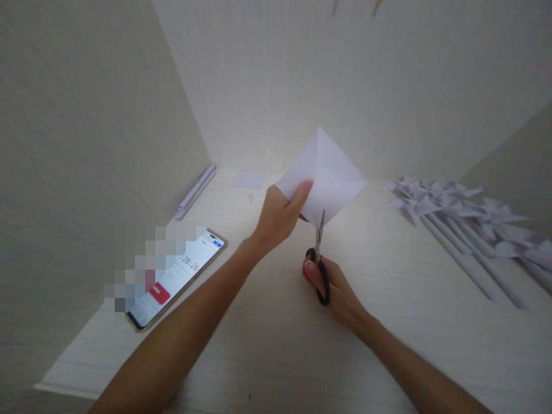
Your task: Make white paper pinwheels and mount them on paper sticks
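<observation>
Three pale walls (293, 86) box in whitish worktop (259, 356); phone (175, 278) on left, paper pinwheels (420, 198) on right. I see left hand (280, 215) pinching paper square (334, 175), thumb on top, fingers mostly hidden behind; square raised over worktop's middle. Right hand (338, 282) curled round black handles of scissors (318, 247). Scissors tips point away from person, long axis near upright in my view, one blade showing over square's near corner. Square held diamond-wise, one corner pointing up and away.
</observation>
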The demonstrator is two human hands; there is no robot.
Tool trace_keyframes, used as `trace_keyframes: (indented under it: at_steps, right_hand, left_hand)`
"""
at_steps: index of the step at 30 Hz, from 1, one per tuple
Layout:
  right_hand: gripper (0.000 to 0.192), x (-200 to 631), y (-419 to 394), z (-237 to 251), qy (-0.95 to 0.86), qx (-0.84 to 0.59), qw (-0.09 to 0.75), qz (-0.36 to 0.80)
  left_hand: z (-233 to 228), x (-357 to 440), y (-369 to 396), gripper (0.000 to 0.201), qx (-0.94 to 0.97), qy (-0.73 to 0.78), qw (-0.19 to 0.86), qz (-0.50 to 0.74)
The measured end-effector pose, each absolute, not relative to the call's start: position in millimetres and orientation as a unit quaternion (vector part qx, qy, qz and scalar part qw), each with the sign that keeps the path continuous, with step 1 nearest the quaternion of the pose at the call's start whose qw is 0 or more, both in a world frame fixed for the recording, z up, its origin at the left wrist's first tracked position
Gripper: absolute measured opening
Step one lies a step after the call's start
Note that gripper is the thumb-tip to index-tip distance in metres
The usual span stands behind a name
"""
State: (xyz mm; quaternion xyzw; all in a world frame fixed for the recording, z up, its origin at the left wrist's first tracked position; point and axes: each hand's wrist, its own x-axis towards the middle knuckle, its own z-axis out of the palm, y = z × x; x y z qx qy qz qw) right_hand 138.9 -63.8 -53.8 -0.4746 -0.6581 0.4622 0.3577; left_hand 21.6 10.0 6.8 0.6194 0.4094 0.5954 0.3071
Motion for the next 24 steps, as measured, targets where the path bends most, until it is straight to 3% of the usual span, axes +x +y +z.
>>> trace_keyframes:
  at_steps: [24]
  right_hand:
    - [0.041,139.1,-61.8,-56.1,-0.666,-0.487,0.348,0.445]
  left_hand:
    - [4.5,20.7,11.9,0.025,0.632,0.399,0.292,0.597]
